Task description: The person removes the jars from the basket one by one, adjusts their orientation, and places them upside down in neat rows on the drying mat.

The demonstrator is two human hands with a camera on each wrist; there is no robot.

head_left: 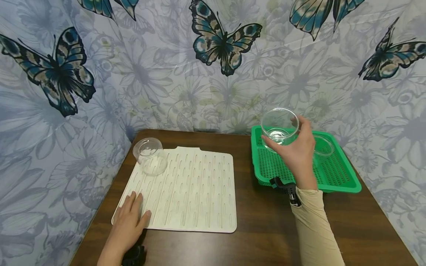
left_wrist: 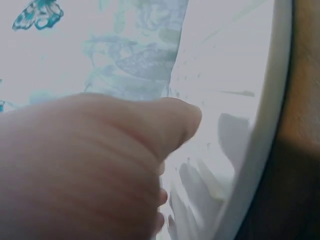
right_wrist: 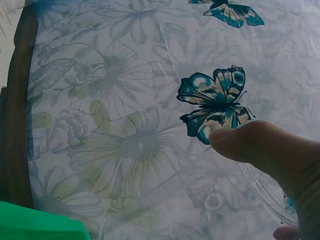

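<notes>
My right hand (head_left: 294, 147) grips a clear round bowl (head_left: 279, 127) by its side, thumb in front and fingers behind, over the green basket (head_left: 346, 181). In the right wrist view the thumb of that right hand (right_wrist: 265, 150) lies against the rim of the clear bowl (right_wrist: 267, 192). My left hand (head_left: 128, 221) rests with its fingers extended on the near left corner of a cream ribbed mat (head_left: 193, 192). The left wrist view shows the left hand (left_wrist: 100, 160) over the pale mat (left_wrist: 240, 100). Another clear bowl (head_left: 151, 157) sits upside down at the mat's far left corner.
A further clear round piece (head_left: 323, 146) lies in the right part of the basket. Brown wooden table (head_left: 259, 229) surface shows between the mat and the basket. Behind the table hangs a butterfly-patterned cloth (head_left: 149, 74).
</notes>
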